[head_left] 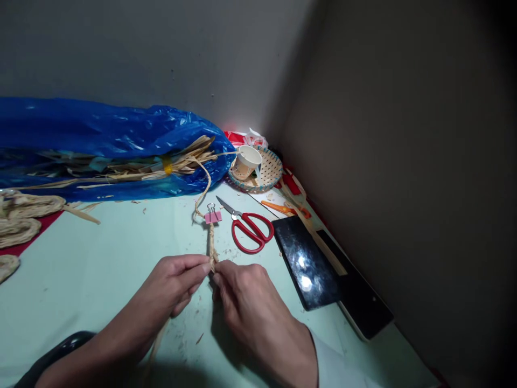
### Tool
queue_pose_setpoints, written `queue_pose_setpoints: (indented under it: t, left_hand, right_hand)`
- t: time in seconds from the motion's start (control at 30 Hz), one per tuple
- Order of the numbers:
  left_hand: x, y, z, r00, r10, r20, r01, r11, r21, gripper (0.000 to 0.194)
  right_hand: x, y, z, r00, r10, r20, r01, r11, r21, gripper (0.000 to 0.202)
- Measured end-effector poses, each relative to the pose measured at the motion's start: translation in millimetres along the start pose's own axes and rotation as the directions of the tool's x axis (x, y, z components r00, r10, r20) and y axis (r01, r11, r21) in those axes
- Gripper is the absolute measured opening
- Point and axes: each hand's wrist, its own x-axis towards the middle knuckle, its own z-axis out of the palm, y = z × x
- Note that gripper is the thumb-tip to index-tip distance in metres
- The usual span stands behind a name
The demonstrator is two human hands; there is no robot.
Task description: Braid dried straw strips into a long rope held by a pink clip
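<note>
A braid of pale straw [211, 241] runs toward me from a pink binder clip [213, 217] on the table. At its near end, my left hand [177, 283] pinches the braid between thumb and index finger. My right hand [246, 293] is closed on the same spot from the other side, its fingertips touching the strands. Loose strands hang below the left hand, partly hidden by it. Beyond the clip, a thin straw cord [208, 180] curves back toward a bundle of dry straw [161, 168] tied with a yellow band.
Red-handled scissors [252, 233] lie right of the braid. Farther right are a dark tablet [305, 264] and another black device [365, 307] along the wall. A blue plastic bag [100, 129], a woven basket [270, 170] with a paper cup [247, 161], and coiled braids [24, 210] sit around.
</note>
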Motion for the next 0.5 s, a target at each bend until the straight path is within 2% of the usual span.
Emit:
queue_pose_setpoints:
  t: [0.13, 0.23, 0.37, 0.5]
  left_hand:
    - [-6, 3, 2.8, 0.994, 0.071, -0.08, -0.059, 0.987, 0.15, 0.039]
    - [-8, 8, 4.5, 0.983, 0.16, -0.093, -0.135, 0.963, 0.233, 0.042]
    - [-10, 12, 5.3, 0.987, 0.154, -0.036, -0.147, 0.976, 0.159, 0.035]
    - [-12, 8, 2.4, 0.992, 0.123, 0.035, -0.124, 0.992, 0.021, 0.036]
  right_hand:
    - [-6, -10, -6, 0.994, 0.084, 0.07, -0.06, 0.954, -0.294, 0.028]
    - [-8, -18, -10, 0.994, 0.021, 0.103, 0.018, 0.93, -0.366, 0.031]
    - [-7, -24, 1, 0.973, -0.116, 0.2, 0.196, 0.875, -0.442, 0.035]
    - [-5, -23, 19, 0.931, -0.244, 0.273, 0.361, 0.734, -0.575, 0.041]
